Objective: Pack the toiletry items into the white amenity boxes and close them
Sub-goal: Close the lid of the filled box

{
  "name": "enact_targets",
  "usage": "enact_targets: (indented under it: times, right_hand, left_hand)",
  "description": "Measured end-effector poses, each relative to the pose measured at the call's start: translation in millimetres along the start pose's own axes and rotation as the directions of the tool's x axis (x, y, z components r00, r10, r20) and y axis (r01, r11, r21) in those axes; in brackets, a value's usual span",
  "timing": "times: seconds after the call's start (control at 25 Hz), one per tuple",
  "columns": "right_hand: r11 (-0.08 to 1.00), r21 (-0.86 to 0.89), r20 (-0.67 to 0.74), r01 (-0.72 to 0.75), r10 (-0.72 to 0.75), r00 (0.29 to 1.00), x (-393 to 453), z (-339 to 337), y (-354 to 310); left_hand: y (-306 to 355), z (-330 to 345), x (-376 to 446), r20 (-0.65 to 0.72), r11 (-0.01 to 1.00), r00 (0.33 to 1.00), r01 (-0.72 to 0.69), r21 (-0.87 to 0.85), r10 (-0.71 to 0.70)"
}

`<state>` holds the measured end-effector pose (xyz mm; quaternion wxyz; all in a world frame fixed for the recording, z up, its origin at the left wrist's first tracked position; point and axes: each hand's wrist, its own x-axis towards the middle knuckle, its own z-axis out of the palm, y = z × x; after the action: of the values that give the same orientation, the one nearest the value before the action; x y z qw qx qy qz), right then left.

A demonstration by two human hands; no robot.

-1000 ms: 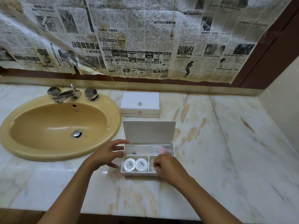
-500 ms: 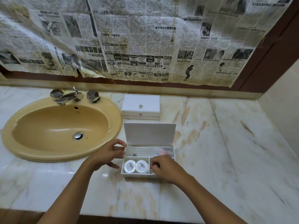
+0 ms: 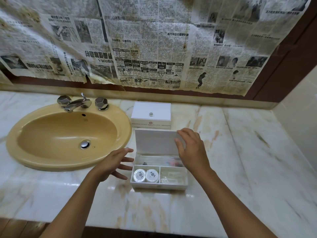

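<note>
An open white amenity box [image 3: 157, 185] stands on the marble counter in front of me. Its upright lid [image 3: 154, 141] is gripped at the right end by my right hand [image 3: 190, 148], fingers over the top edge and thumb on the inner face. Two round white soaps [image 3: 145, 175] lie in the front left compartment, clear wrapped packets [image 3: 172, 176] in the front right one, and long wrapped items [image 3: 157, 160] in the back one. My left hand [image 3: 115, 164] hovers with fingers spread at the box's left side. A second white box [image 3: 151, 114], closed, sits behind.
A tan oval sink [image 3: 68, 140] with a chrome faucet [image 3: 77, 103] fills the counter's left. Old newspaper [image 3: 137, 42] covers the mirror behind. A wall [image 3: 298, 117] bounds the counter on the right. Bare marble [image 3: 248, 160] lies to the right of the boxes.
My right hand has left the front right compartment and risen to take hold of the lid's right end. My left hand has opened its fingers beside the box.
</note>
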<state>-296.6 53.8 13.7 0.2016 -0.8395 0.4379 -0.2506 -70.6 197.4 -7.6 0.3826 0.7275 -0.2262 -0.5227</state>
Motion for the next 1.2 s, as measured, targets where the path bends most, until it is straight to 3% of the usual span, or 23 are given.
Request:
enact_targets:
  times: [0.24, 0.52, 0.84, 0.92, 1.0, 1.12, 1.2]
  right_hand:
    - [0.983, -0.138, -0.151, 0.122, -0.142, 0.978, -17.0, -1.7, -4.9]
    - [0.967, -0.198, -0.121, 0.16, -0.186, 0.975, -82.4, 15.3, 8.2]
    - [0.973, -0.201, 0.03, 0.118, -0.114, 0.993, -109.9, 41.8, 26.3]
    - [0.99, -0.143, 0.009, 0.0, 0.001, 1.0, -107.6, 42.0, 23.2]
    - [0.966, -0.018, 0.032, -0.256, 0.257, 0.966, -102.8, 39.5, 20.6]
    - [0.757, 0.286, 0.213, -0.587, 0.547, 0.81, -95.7, 38.1, 14.6]
    - [0.664, 0.407, 0.258, -0.627, 0.575, 0.776, -92.9, 44.5, 8.8]
  left_hand:
    - [0.6, 0.4, -0.2, -0.003, 1.0, 1.0, 0.013, -0.003, -0.013]
    - [-2.8, 3.1, -1.6, 0.032, 0.999, 0.999, 0.008, 0.047, -0.009]
    - [-8.6, 9.3, -0.1, 0.025, 0.998, 1.0, -0.005, 0.063, 0.003]
    - [-9.9, 9.3, -0.1, 0.026, 0.997, 1.0, 0.001, 0.076, -0.003]
    - [-11.8, 8.9, 0.7, 0.024, 0.996, 0.999, 0.021, 0.085, -0.023]
    - [-12.8, 9.9, 2.2, 0.046, 0.995, 0.998, 0.035, 0.098, -0.039]
    - [-10.4, 14.1, 3.9, 0.056, 0.996, 0.998, 0.021, 0.084, -0.026]
